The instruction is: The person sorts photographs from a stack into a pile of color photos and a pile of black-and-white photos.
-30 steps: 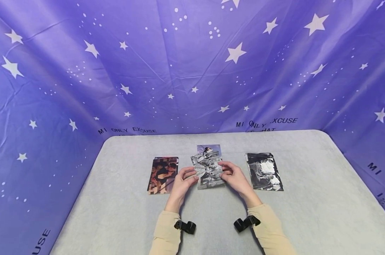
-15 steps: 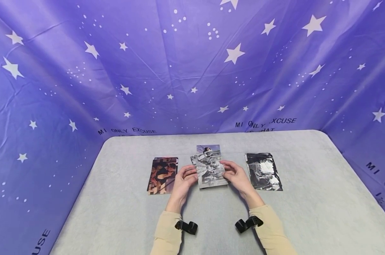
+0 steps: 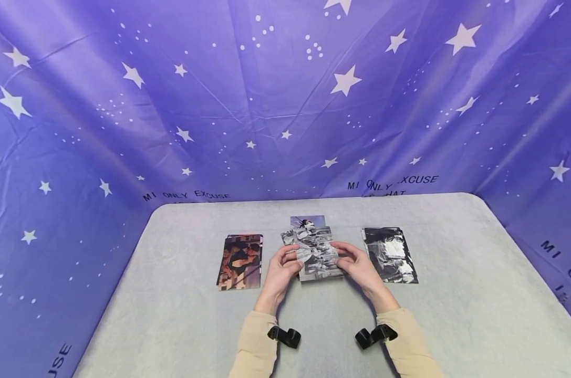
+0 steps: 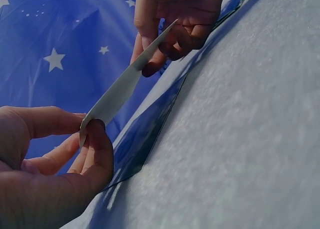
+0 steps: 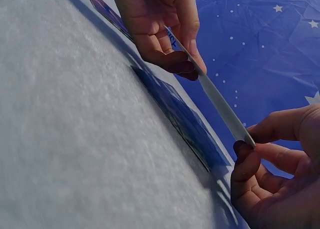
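A black-and-white photo print [image 3: 317, 254] is pinched at its two side edges, raised above the table. My left hand [image 3: 283, 270] holds its left edge between thumb and fingers; my right hand [image 3: 361, 270] does the same on the right. Seen from the left wrist, the print [image 4: 117, 91] is nearly edge-on, its pale back tilted over a glossy stack [image 4: 150, 134] lying on the table. From the head, that middle stack is mostly hidden under the held print; a purple-blue photo [image 3: 307, 221] and a grey corner [image 3: 287, 237] show past it.
On the left lies a pile of photos topped by a reddish-brown one [image 3: 240, 262]. A pile with a dark black-and-white photo [image 3: 391, 255] on top lies to the right. The grey table [image 3: 181, 315] backs onto a purple star-patterned curtain [image 3: 266, 105]. Each wrist wears a black camera [image 3: 285, 336].
The top black-and-white print has come up off the middle stack and shifted right, uncovering a grey corner beneath. Both hands have moved slightly right with it. The side piles stay put.
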Tool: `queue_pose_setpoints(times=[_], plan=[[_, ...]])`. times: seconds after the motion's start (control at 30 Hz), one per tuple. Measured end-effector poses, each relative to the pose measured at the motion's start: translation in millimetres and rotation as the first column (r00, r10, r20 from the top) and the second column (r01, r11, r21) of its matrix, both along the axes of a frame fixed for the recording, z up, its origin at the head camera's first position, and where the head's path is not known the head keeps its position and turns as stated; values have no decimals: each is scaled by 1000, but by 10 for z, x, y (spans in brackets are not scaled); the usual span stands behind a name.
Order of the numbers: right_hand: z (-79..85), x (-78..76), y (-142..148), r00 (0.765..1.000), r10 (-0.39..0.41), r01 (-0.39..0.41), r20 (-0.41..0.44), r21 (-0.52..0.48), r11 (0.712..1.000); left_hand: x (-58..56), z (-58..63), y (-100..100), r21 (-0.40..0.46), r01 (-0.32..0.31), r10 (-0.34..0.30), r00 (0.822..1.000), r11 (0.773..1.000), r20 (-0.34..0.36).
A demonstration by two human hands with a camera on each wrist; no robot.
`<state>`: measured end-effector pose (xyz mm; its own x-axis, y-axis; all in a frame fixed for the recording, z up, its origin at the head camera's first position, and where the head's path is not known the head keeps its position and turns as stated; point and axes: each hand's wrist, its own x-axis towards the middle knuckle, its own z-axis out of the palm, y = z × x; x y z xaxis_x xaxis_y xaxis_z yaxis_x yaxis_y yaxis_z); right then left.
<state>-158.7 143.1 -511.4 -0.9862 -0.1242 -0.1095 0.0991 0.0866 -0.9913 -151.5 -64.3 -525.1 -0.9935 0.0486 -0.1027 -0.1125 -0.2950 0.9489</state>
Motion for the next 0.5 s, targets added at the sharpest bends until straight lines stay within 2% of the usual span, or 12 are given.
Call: queue_pose_setpoints(times=[0.3, 0.5], plan=[[-5, 23, 131, 1000, -27, 27, 0, 13, 1000, -26, -14, 124, 33, 44, -44, 999, 999, 4], [-23, 30, 234, 999, -40, 40, 2, 21, 999, -38, -8, 220, 10, 55, -55, 998, 998, 18]])
